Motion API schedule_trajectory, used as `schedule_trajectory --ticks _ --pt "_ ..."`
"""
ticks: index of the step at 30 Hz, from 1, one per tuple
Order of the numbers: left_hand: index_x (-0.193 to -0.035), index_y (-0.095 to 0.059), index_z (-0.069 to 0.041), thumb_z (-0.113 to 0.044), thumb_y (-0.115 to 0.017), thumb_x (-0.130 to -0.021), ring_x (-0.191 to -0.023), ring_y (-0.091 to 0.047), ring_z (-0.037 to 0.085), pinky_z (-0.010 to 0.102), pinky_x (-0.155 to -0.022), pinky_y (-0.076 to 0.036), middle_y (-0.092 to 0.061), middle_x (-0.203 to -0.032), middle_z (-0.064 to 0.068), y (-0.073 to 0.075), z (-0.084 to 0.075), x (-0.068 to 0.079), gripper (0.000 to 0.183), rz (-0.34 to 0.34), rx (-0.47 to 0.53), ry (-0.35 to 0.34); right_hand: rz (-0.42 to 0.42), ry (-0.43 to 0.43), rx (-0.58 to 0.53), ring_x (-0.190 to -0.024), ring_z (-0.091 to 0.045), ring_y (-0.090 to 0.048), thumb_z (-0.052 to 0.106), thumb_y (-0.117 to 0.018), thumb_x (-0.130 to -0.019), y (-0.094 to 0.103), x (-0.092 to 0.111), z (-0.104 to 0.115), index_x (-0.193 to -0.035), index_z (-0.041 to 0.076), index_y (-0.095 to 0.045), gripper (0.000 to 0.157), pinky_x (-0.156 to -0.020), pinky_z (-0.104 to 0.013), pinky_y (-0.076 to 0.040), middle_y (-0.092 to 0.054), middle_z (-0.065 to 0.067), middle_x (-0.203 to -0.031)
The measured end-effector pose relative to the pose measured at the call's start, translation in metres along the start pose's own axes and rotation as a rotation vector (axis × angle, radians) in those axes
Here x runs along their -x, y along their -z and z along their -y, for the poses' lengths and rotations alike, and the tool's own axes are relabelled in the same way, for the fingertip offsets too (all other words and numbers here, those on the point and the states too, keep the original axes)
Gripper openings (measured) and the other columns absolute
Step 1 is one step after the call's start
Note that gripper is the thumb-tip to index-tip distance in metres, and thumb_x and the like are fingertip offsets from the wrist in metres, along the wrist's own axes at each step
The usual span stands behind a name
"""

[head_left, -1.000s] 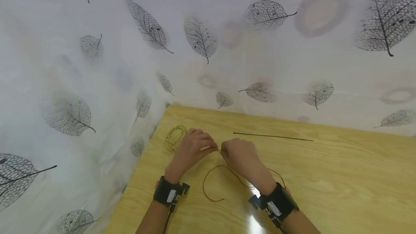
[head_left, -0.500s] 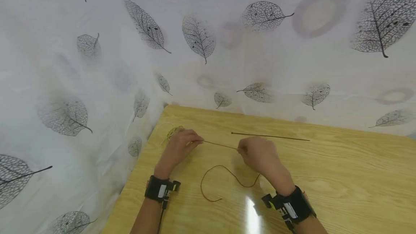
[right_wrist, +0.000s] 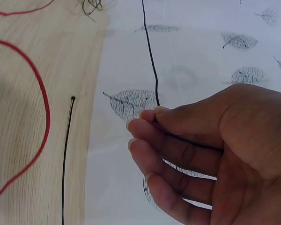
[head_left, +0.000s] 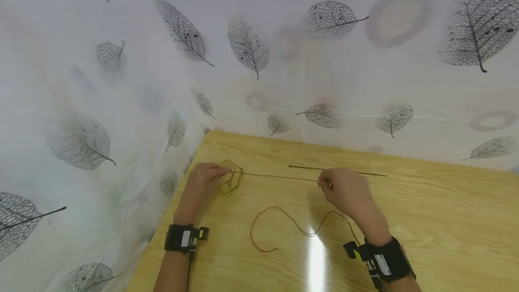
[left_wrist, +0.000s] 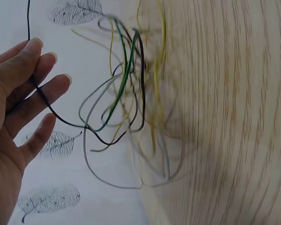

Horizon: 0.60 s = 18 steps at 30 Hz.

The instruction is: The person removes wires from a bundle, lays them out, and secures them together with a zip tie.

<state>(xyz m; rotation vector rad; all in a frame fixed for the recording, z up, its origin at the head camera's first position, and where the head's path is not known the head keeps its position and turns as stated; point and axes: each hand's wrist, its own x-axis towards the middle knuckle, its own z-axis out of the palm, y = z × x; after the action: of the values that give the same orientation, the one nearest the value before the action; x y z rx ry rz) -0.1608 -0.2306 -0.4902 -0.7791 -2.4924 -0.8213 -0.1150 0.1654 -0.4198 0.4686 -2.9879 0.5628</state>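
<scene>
A thin dark cord (head_left: 279,176) is stretched between both hands above the table. My left hand (head_left: 199,183) pinches it between thumb and fingers; the other fingers are spread in the left wrist view. Beside those fingers hangs a loose tangle of cords (left_wrist: 126,77) in green, black, yellow and white, with the dark cord running into it. My right hand (head_left: 349,191) pinches the dark cord (right_wrist: 152,63) between thumb and forefinger, its remaining fingers loosely bent. Part of the cord passes behind the right thumb and across the palm.
A curved red cord (head_left: 275,207) lies on the wooden table (head_left: 446,220), nearer than the hands. Farther back lies a straight black cord (head_left: 308,167) with a knotted end, partly behind the right hand. Leaf-patterned white sheeting (head_left: 344,71) borders the table's back and left.
My hands have moved apart, left hand leftward and right hand rightward, drawing out the dark cord. The tangle, earlier lying mostly behind the left hand, now shows to its right.
</scene>
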Motion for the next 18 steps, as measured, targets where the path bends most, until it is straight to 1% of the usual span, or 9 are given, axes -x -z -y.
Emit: schedule_trajectory --ticks 4,6,10,15,18 --pt "-0.100 -0.079 -0.008 0.003 -0.078 -0.077 -0.082 -0.066 0.019 0.039 -0.079 -0.054 -0.075 -0.089 0.001 0.004 0.005 0.001 0.026 -0.005 0.010 0.021 0.002 -0.015 -0.020 -0.050 -0.009 -0.052 0.019 -0.071 -0.087 0.003 0.004 -0.009 -0.088 0.020 -0.076 0.006 -0.037 -0.026 -0.037 -0.072 0.003 -0.077" --pt "-0.100 -0.078 -0.008 0.004 -0.078 -0.077 -0.084 -0.066 0.019 0.039 -0.080 -0.054 -0.075 -0.090 0.002 0.007 0.007 0.002 0.026 -0.001 0.010 0.038 -0.010 -0.018 -0.020 -0.051 -0.009 -0.053 0.019 -0.070 -0.088 0.003 0.006 -0.014 -0.088 0.020 -0.076 0.006 -0.037 -0.026 -0.038 -0.071 0.003 -0.076" --pt "-0.099 -0.078 -0.006 0.007 -0.078 -0.075 -0.086 -0.066 0.022 0.042 -0.080 -0.054 -0.075 -0.091 0.004 0.011 0.010 0.006 0.027 -0.014 -0.009 0.073 -0.033 -0.027 -0.016 -0.050 -0.009 -0.053 0.019 -0.071 -0.087 0.004 0.012 -0.024 -0.087 0.019 -0.076 0.005 -0.037 -0.026 -0.038 -0.069 0.004 -0.071" --pt "-0.100 -0.078 -0.007 0.001 -0.076 -0.080 -0.086 -0.067 0.022 0.042 -0.081 -0.053 -0.075 -0.092 0.004 0.014 0.014 0.009 0.022 -0.004 -0.033 0.095 -0.037 -0.039 -0.021 -0.050 -0.010 -0.054 0.017 -0.070 -0.088 0.009 0.020 -0.034 -0.089 0.016 -0.076 0.007 -0.038 -0.027 -0.039 -0.069 0.003 -0.070" --pt "-0.100 -0.078 -0.009 -0.002 -0.076 -0.081 -0.088 -0.066 0.021 0.041 -0.082 -0.051 -0.075 -0.095 0.003 0.016 0.016 0.012 0.020 -0.027 -0.054 0.124 -0.034 -0.062 -0.027 -0.050 -0.010 -0.054 0.017 -0.070 -0.088 0.015 0.025 -0.039 -0.091 0.015 -0.076 0.008 -0.037 -0.027 -0.039 -0.069 0.002 -0.070"
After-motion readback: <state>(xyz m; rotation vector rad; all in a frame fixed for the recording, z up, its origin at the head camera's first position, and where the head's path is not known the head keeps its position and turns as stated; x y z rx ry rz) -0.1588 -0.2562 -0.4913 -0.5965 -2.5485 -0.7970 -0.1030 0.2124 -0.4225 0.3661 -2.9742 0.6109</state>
